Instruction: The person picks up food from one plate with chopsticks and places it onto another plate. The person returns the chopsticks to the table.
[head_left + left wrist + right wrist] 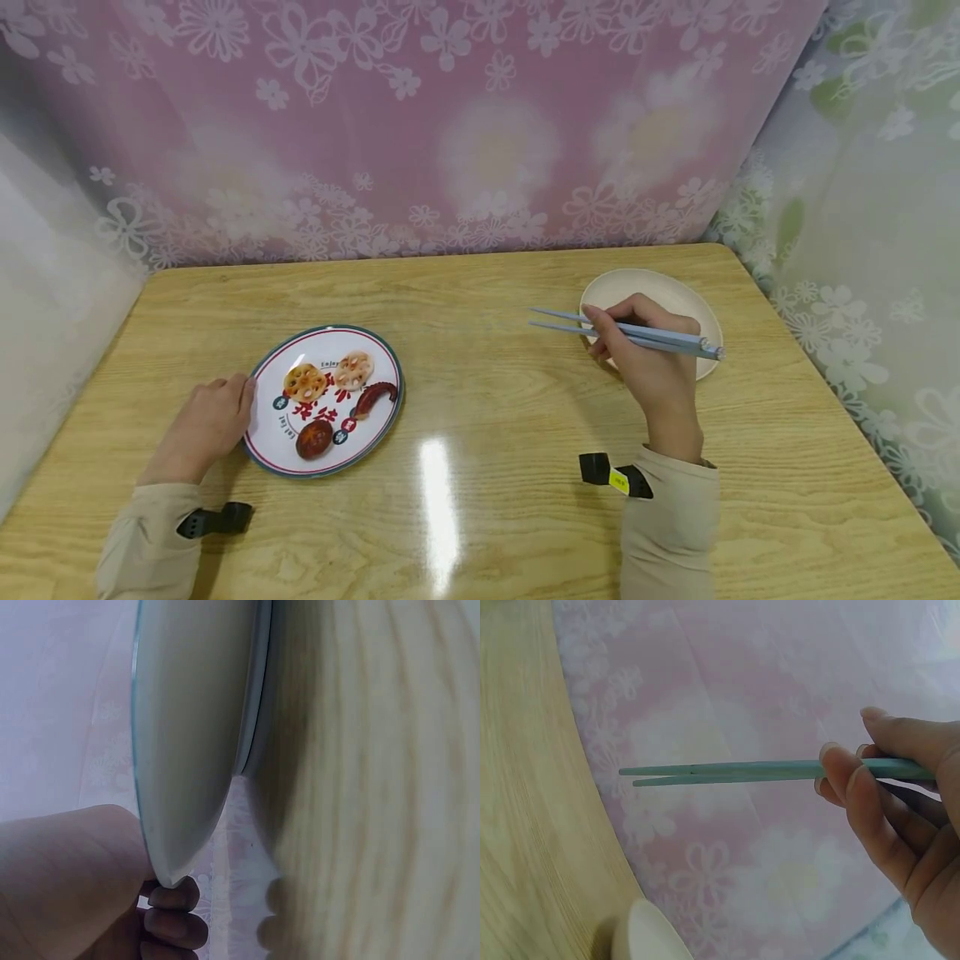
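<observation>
My left hand (pixel 212 419) grips the left rim of a white plate (pixel 273 442) with a blue edge; in the left wrist view the thumb and curled fingers (pixel 176 930) meet at that rim. On the plate lie two lotus root slices (pixel 305 383), a dark red tentacle piece (pixel 375 398) and a round brown mushroom cap (pixel 314 438). My right hand (pixel 648 354) holds a pair of pale blue chopsticks (pixel 558 319) above a cream plate (pixel 686 304). Their tips point left, slightly apart, with nothing between them. Part of the cream plate is hidden by the hand.
The wooden table (pixel 487 358) reaches back to a pink flowered curtain (pixel 420 133). A pale green flowered curtain (pixel 885 250) hangs along the right side. Each wrist wears a black strap, and light reflects off the table's front.
</observation>
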`<state>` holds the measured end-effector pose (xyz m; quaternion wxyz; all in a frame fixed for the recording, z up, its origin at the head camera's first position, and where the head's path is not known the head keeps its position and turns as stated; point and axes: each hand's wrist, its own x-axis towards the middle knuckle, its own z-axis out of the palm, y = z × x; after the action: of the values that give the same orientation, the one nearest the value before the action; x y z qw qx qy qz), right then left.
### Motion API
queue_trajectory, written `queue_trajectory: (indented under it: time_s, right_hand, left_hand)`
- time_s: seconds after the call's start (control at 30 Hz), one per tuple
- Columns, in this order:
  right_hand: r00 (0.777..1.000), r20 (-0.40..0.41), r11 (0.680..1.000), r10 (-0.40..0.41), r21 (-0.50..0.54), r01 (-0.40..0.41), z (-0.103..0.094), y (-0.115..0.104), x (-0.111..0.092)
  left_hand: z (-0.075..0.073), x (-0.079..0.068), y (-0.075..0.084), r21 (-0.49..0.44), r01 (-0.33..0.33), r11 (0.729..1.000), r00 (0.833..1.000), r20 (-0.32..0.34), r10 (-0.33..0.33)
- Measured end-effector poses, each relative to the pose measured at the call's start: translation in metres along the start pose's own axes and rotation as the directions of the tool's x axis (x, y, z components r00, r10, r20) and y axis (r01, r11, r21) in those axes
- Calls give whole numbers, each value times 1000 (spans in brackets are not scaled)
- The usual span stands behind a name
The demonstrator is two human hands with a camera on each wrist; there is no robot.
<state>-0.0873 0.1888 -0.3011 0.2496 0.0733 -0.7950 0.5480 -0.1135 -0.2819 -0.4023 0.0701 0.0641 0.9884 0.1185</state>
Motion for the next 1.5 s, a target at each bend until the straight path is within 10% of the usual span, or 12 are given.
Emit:
queue_trajectory:
  time_s: [0.4,1.5]
  right_hand:
    - [968,-183,984,171,-14,-176,-41,30,-3]
    - [883,-265,917,387,7,-400,-76,34,-10]
  left_hand:
    - [1,-1,1,-13,31,999,999,31,-31]
    - [-2,-2,1,-14,14,1000,1000,10,-13]
